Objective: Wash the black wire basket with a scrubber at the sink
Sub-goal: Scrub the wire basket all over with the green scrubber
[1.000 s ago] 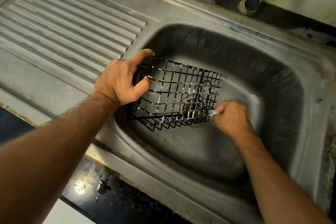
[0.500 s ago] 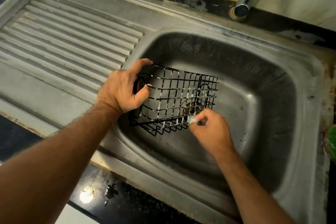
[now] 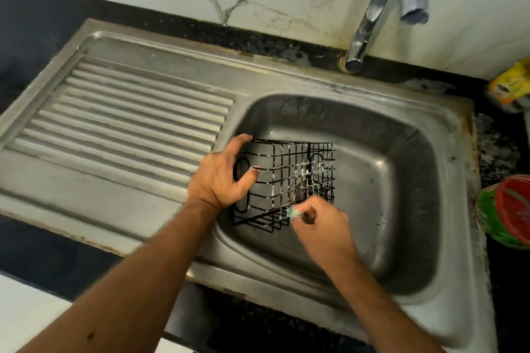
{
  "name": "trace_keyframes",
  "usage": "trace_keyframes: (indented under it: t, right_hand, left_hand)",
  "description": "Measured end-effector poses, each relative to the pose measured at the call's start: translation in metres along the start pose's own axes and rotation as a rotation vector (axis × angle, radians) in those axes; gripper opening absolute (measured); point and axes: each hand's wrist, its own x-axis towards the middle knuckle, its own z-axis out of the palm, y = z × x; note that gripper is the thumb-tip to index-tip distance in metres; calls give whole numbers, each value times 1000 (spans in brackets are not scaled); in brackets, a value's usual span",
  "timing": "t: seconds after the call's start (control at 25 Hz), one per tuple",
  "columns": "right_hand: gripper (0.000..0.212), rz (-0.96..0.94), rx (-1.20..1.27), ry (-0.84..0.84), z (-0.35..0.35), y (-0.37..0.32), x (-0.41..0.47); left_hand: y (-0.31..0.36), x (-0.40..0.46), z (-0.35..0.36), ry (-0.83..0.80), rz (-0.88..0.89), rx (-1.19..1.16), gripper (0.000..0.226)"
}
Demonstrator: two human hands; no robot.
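Note:
The black wire basket (image 3: 289, 178) hangs over the left part of the steel sink bowl (image 3: 401, 180), tipped on its side, with white soap foam on some wires. My left hand (image 3: 220, 178) grips its left end, thumb hooked over the top wire. My right hand (image 3: 324, 223) is closed on a small pale green scrubber (image 3: 294, 212), whose tip presses against the basket's lower near wires. Most of the scrubber is hidden inside my fingers.
A ribbed steel draining board (image 3: 129, 123) lies left of the bowl. The chrome tap (image 3: 372, 14) rises at the back, no water running. A yellow packet (image 3: 510, 86) and a red-and-green container (image 3: 504, 212) stand on the black counter at the right.
My right hand with the scrubber slid left along the basket's lower edge, from its right end toward the middle. My left hand keeps the same grip. The camera tilted up.

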Motion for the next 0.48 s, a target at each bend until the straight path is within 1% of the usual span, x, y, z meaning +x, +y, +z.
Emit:
trace_keyframes:
  t: [0.04, 0.16, 0.2, 0.28, 0.36, 0.44, 0.48]
  right_hand:
    - [11, 36, 9, 35, 1, -4, -3]
    - [10, -87, -13, 55, 14, -31, -18]
    - [10, -102, -28, 51, 18, -40, -24]
    - [12, -43, -43, 52, 20, -47, -31]
    - [12, 41, -32, 76, 17, -47, -33]
    - [13, 57, -30, 104, 16, -45, -35]
    - [13, 55, -29, 126, 14, -45, -36]
  left_hand:
    - [0, -1, -1, -14, -15, -15, 75]
    - [2, 2, -4, -63, -105, -23, 79]
    - [3, 4, -7, -96, -138, -29, 78]
    - [5, 5, -14, -182, -212, -76, 74]
    - [4, 3, -18, -273, -257, -208, 68]
    - [1, -2, -21, -314, -315, -395, 63]
    - [2, -4, -20, -313, -351, -480, 70]
